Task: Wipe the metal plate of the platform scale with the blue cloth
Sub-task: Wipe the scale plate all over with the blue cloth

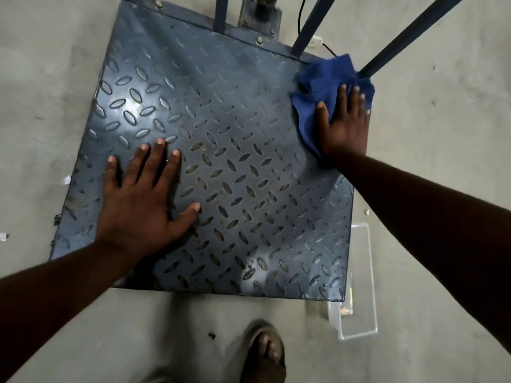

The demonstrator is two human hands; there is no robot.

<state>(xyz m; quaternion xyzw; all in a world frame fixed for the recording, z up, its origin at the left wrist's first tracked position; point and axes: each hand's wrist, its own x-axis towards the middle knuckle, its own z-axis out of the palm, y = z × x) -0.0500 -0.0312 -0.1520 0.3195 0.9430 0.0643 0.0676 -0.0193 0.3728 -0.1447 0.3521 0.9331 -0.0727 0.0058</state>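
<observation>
Grey concrete floor (pixel 414 189) fills the surroundings, dull and lightly stained, with a few small white scraps lying near the left edge. Nearest the camera, a sandalled foot (pixel 264 352) stands on the floor just short of the scale. A clear plastic container (pixel 356 286) sits on the floor, tucked against the near right corner of the platform.

Beyond the foot lies the metal plate (pixel 235 161) of the platform scale, a dark blue-grey sheet with a raised lozenge tread, shiny where light falls on its left part and worn darker toward the middle.

On the near left part of the plate the left hand (pixel 141 205) rests flat, fingers straight and fanned apart, thumb out to the side, palm down on the metal; it holds nothing.

Farther off, at the far right corner, the right hand (pixel 345 125) presses down with straight, slightly spread fingers on the blue cloth (pixel 326 76). That cloth is bunched and crumpled beneath the hand, lying on the plate's far right corner and spilling a little over its right edge.

At the far edge, blue metal bars (pixel 309 26) rise from the platform, one meeting the cloth, and a black cable (pixel 301 12) runs behind them.
</observation>
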